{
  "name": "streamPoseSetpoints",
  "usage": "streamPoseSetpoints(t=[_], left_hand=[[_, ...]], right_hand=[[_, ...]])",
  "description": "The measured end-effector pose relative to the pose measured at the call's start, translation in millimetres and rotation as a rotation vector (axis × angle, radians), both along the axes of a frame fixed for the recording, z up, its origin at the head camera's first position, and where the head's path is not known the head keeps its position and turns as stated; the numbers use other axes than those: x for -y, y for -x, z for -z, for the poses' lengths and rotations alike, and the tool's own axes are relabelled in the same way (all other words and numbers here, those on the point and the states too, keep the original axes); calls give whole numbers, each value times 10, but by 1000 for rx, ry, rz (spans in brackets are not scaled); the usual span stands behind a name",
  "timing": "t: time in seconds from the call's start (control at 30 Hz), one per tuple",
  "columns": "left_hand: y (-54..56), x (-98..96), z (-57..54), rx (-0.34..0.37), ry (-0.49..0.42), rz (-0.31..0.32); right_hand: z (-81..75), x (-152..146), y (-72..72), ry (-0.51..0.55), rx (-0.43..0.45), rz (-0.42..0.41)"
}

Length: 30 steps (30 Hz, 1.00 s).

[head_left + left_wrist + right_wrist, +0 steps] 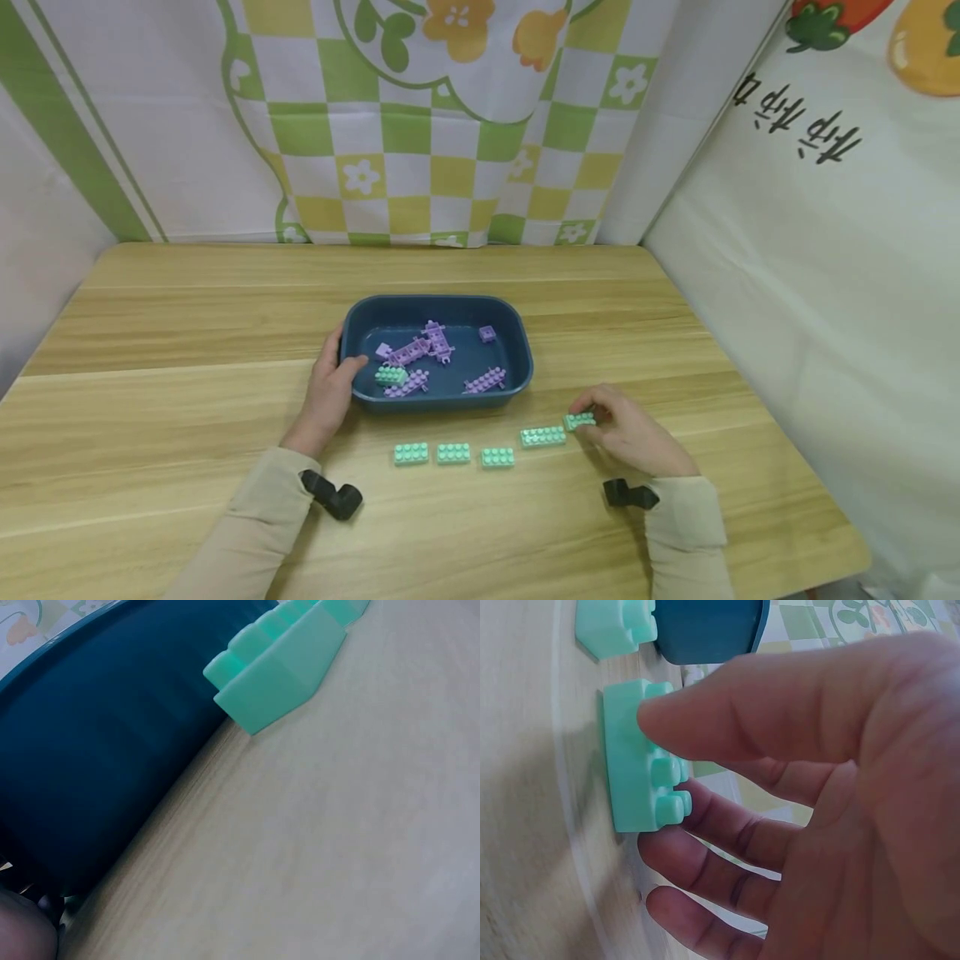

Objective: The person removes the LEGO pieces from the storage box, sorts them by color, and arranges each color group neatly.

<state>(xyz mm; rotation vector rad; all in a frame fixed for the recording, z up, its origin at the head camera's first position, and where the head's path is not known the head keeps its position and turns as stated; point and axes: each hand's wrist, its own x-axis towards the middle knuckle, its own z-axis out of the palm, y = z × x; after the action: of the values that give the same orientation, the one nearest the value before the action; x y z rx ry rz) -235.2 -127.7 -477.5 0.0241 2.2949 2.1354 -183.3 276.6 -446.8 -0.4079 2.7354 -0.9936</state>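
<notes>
My left hand [327, 402] grips the left end of a dark blue bin [442, 404], its thumb over the rim. In the left wrist view the bin's outer wall [112, 727] fills the upper left. To the right of the bin, my right hand [632, 435] pinches a mint-green building brick [626, 765] between thumb and fingers, down at the table top. Just left of that brick lies a longer mint-green brick [543, 437]. Three shorter green bricks [411, 454] continue the row leftward, in front of the bin.
Inside the bin are several purple bricks [485, 381], some with side pegs, and a green brick [390, 376] at the left. The wooden table [187, 333] meets a checked curtain [450, 175] at the back and a white sheet [810, 275] on the right.
</notes>
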Motion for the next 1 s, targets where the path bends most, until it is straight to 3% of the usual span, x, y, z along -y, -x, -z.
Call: streamPoseSetpoints(t=[0.33, 1.0], left_hand=[[2, 2, -2, 12, 8, -1], [-3, -3, -17, 18, 5, 7]], right_hand=[[-17, 17, -12, -20, 11, 3], [-22, 27, -16, 40, 42, -15]])
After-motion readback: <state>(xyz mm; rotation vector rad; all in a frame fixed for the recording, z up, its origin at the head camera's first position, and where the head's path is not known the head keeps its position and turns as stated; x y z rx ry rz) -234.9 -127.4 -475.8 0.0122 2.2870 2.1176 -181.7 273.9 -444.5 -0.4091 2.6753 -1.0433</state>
